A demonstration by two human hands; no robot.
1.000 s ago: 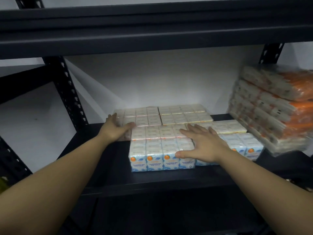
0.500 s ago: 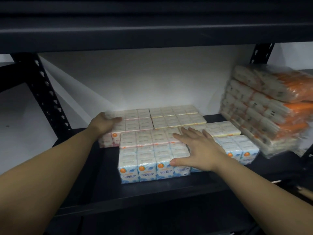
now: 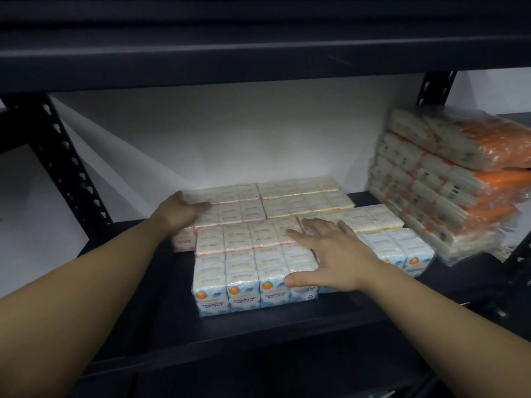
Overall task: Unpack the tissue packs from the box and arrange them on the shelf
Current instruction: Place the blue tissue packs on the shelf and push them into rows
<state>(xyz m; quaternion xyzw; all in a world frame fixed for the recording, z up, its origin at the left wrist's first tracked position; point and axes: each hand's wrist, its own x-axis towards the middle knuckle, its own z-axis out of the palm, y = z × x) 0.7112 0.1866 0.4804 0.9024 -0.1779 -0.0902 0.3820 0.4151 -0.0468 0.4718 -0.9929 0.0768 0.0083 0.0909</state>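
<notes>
The black metal shelf (image 3: 143,320) carries several multi-packs of tissues. The front blue pack (image 3: 253,278) sits near the shelf's front edge, with its printed faces toward the camera; 4 unit faces show across its front. A second blue pack (image 3: 402,249) lies just beside it on the right, partly hidden by the right wrist. Behind these, flat packs lie side by side toward the white back wall (image 3: 244,139): a pink-edged pack (image 3: 230,209) at rear left and a yellow-edged pack (image 3: 304,196) at rear right.

The left hand (image 3: 179,214) rests on the left end of the pink-edged pack, palm down, fingers extended over its top. Its grip is released; nothing is enclosed.

The right hand (image 3: 330,257) lies flat across the right part of the front blue pack, fingers spread over the top and thumb against the upper front edge. Its grip is also released, pressing rather than grasping.

A stack of orange-ended packs (image 3: 448,179), wrapped in clear film, stands at the right end of the shelf, well apart from both hands. An upper shelf (image 3: 258,53) spans the top of the view. A perforated upright (image 3: 69,168) stands at left.
</notes>
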